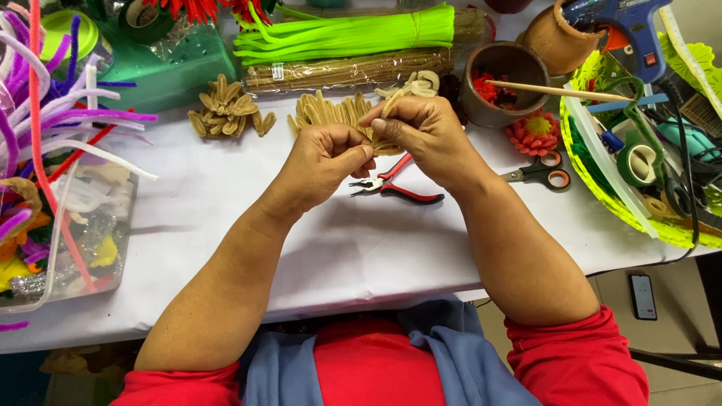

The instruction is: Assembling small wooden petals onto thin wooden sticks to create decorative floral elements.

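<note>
Pinched between both our hands, left hand (325,162) and right hand (421,131), is a tan pipe cleaner piece (389,147). It looks fuzzy and folded into loops, at the frame's centre above red-handled pliers (396,185).

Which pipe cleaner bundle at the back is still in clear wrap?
The tan bundle, lying just in front of the bright green bundle. The green one is bare, only tied with a band.
</note>
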